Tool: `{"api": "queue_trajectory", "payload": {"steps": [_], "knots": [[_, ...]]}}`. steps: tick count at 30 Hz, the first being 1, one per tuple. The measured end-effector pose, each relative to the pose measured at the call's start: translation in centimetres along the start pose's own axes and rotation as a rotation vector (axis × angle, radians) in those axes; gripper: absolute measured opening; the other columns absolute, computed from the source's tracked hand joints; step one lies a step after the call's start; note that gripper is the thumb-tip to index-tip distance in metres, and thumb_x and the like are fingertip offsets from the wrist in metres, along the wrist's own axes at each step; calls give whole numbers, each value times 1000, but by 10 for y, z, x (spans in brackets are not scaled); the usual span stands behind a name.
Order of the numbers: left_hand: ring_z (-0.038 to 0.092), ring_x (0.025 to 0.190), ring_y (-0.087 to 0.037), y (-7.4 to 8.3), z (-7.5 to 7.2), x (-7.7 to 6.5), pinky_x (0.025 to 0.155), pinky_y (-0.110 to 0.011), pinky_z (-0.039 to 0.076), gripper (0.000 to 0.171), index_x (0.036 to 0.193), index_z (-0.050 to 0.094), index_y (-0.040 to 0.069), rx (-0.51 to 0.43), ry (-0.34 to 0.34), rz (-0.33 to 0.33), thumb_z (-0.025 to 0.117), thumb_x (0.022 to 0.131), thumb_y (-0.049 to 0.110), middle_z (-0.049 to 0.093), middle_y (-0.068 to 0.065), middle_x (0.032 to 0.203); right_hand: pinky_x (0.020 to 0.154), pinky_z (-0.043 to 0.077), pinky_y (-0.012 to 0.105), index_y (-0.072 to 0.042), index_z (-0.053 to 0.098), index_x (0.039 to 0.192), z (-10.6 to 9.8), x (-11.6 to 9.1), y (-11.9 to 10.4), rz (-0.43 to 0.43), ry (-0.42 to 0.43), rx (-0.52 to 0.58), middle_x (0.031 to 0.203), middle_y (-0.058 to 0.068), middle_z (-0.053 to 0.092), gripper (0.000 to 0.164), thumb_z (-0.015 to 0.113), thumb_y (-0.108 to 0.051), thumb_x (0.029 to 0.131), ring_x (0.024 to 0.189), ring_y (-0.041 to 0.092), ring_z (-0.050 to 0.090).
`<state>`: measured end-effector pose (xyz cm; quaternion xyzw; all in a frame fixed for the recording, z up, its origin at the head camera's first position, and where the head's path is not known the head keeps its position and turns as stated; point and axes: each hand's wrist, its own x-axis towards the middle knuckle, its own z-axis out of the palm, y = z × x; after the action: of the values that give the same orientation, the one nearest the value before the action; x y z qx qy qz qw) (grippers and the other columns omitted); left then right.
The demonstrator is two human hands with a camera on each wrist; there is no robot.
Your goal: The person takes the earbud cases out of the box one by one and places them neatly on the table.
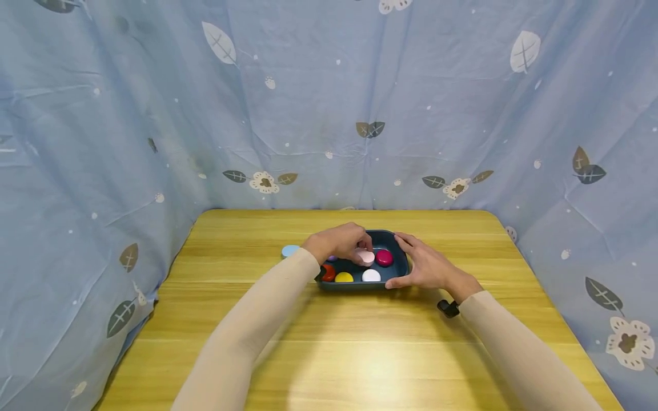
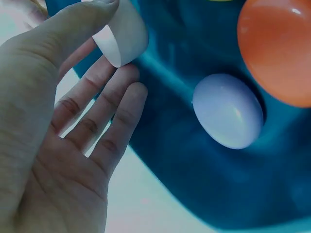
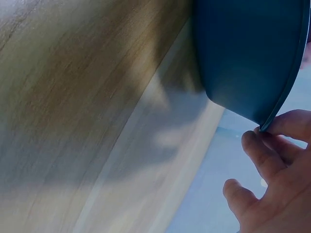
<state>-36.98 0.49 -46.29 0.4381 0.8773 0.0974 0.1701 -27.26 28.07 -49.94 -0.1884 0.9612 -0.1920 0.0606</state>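
left hand (image 1: 339, 240) is pinching a pale pink, flat round disc (image 1: 366, 258) inside the dark blue, round-cornered tray (image 1: 357, 286), right hand (image 1: 430, 267) is gripping the tray's right end, thumb and fingers spread; reading the step as positioning that disc, can't tell if it's touching the tray floor. next move is probably calling for a steady pinch and clearance from the glossy crimson round disc (image 1: 384, 258) just right of it. yellow wood-grain counter (image 1: 354, 342) is carrying the tray, light blue leaf-and-flower fabric (image 1: 313, 85) is hanging behind and at both sides.
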Motion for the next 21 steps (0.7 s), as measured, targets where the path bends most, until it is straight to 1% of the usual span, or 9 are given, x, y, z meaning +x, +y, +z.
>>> {"api": "queue_trajectory", "payload": {"steps": [6, 10, 13, 17, 21], "knots": [[67, 116, -20, 0, -8, -14, 111, -35, 60, 36, 135, 84, 20, 35, 34, 2, 89, 106, 40, 77, -2, 129, 133, 43, 77, -4, 27, 185, 1, -1, -1, 0, -2, 26, 193, 21, 27, 141, 90, -82, 86, 174, 54, 36], [65, 116, -19, 1, -11, -28, 110, -34, 60, 36, 137, 82, 21, 67, 64, -11, 88, 107, 39, 72, -3, 131, 133, 42, 78, -6, 26, 185, 4, -3, 0, -4, 3, 24, 194, 21, 26, 140, 88, -83, 86, 175, 54, 34], [65, 115, -20, 1, -14, -39, 108, -35, 60, 34, 138, 82, 20, 62, 89, -14, 88, 108, 35, 72, -4, 131, 134, 41, 78, -7, 26, 186, 7, -5, 0, -1, 10, 21, 194, 19, 26, 140, 88, -83, 86, 175, 54, 33], [67, 113, -21, -1, -17, -53, 106, -35, 62, 35, 139, 82, 19, 66, 125, -5, 88, 107, 32, 73, -6, 132, 134, 39, 80, -4, 29, 184, 7, -9, -1, -17, 45, -4, 193, 21, 29, 139, 88, -83, 87, 173, 60, 34], [68, 110, -22, -6, -18, -66, 103, -35, 63, 35, 139, 82, 18, 82, 155, -1, 89, 107, 32, 74, -7, 130, 132, 43, 79, -2, 34, 183, 6, -12, -4, -23, 73, -39, 190, 22, 35, 137, 86, -86, 87, 171, 59, 38]]}}
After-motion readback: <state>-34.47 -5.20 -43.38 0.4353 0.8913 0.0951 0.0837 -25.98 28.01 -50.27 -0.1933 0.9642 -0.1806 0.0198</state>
